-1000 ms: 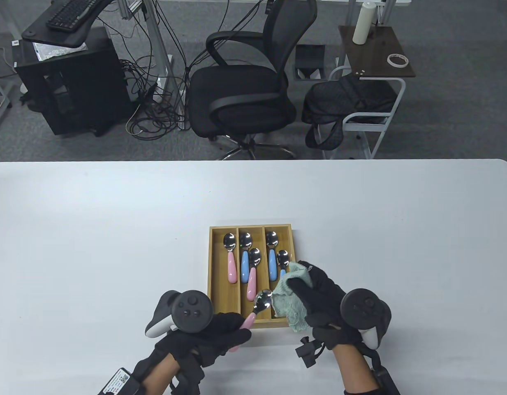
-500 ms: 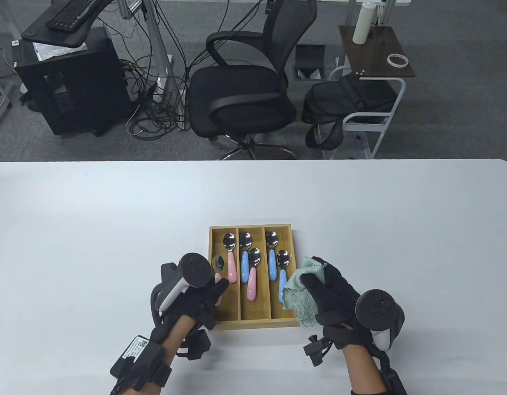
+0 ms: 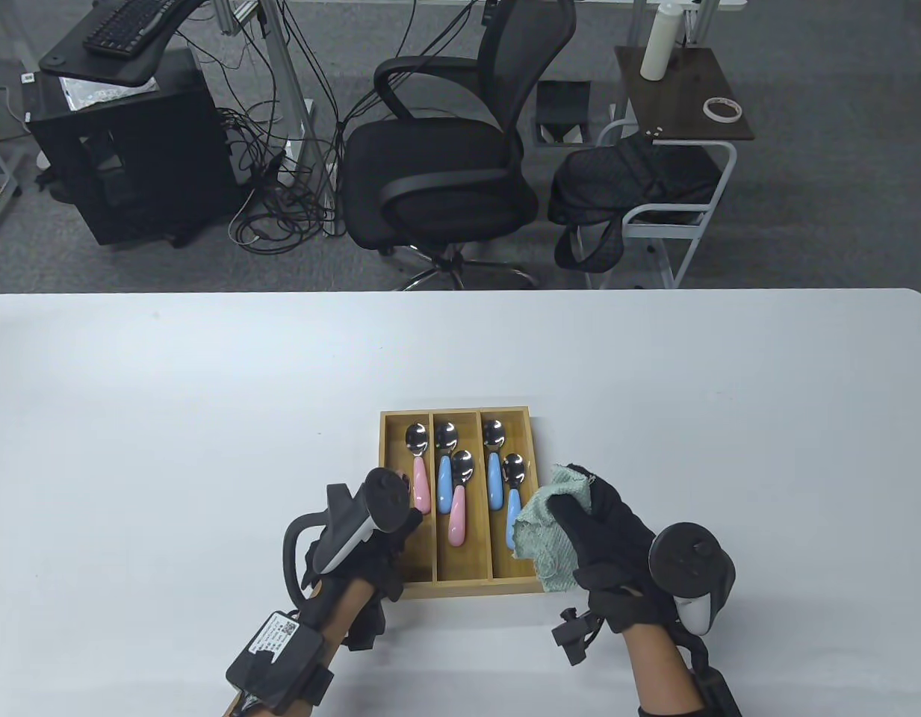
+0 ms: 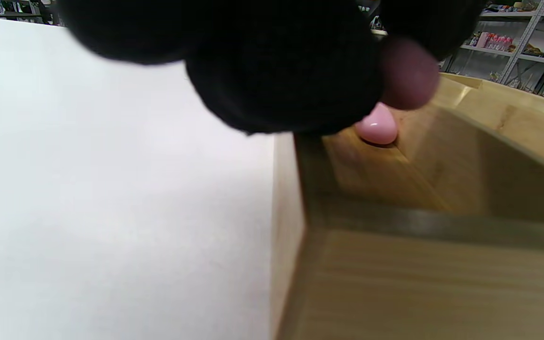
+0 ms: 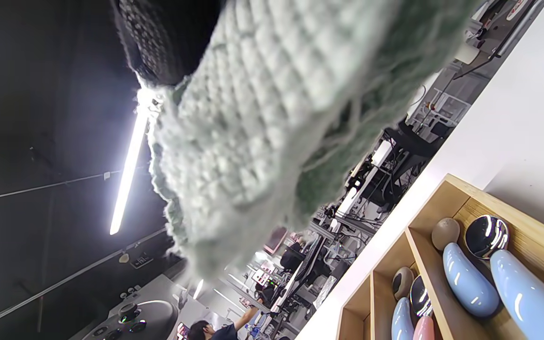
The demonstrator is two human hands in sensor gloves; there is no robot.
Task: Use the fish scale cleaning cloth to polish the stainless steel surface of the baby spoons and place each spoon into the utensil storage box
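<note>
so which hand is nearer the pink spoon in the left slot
Left. The left hand reaches into the box's left slot, right beside the pink spoon. The right hand holds the cloth beyond the box's right edge.

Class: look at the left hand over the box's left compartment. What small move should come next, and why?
Probably let go and draw the left hand back. The pink spoon handle already sits low inside the storage box's left compartment, under the fingers. The right hand holds the cloth.
</note>
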